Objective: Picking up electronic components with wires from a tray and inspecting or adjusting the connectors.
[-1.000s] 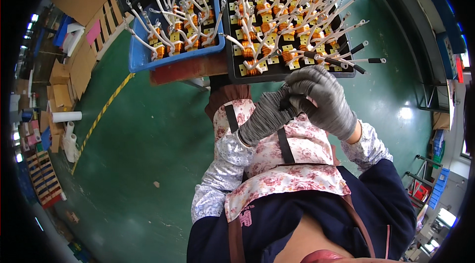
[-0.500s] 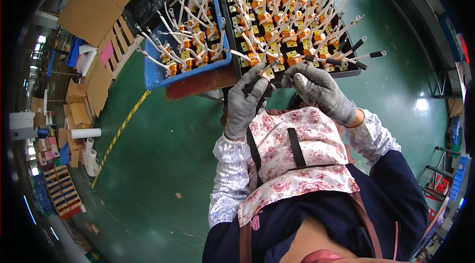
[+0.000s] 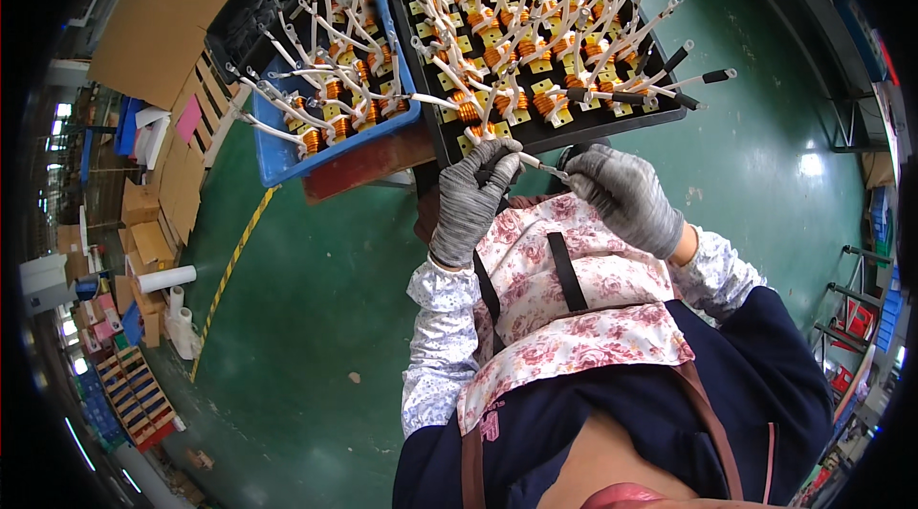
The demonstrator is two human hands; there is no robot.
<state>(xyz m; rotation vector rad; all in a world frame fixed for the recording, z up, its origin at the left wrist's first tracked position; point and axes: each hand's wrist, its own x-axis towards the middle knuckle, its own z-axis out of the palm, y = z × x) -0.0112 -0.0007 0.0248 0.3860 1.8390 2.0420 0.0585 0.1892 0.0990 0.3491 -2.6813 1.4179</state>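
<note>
My left hand (image 3: 475,193), in a grey glove, pinches a white wire lead (image 3: 529,161) close to the tray's front edge. The lead points right and ends in a bare metal terminal (image 3: 552,170). At that metal end, my gloved right hand (image 3: 626,198) has its fingers closed, apparently on the terminal; its fingertips are partly hidden. Just beyond my left hand sits a copper-wound coil (image 3: 480,132). The black tray (image 3: 535,139) in front of me holds many such coils on yellow bases, their white leads standing up.
A blue bin (image 3: 287,165) with more coils stands left of the tray, on a reddish-brown board (image 3: 368,165). Several leads at the tray's right carry black sleeves (image 3: 675,56). Cardboard (image 3: 158,21) and a pallet (image 3: 137,394) lie far left. Yellow-black tape (image 3: 229,275) marks the green floor.
The white lead now reaches rightward from my left hand, its metal end at my right fingers. My right hand has moved slightly down and turned. The tray and bin appear shifted left in view.
</note>
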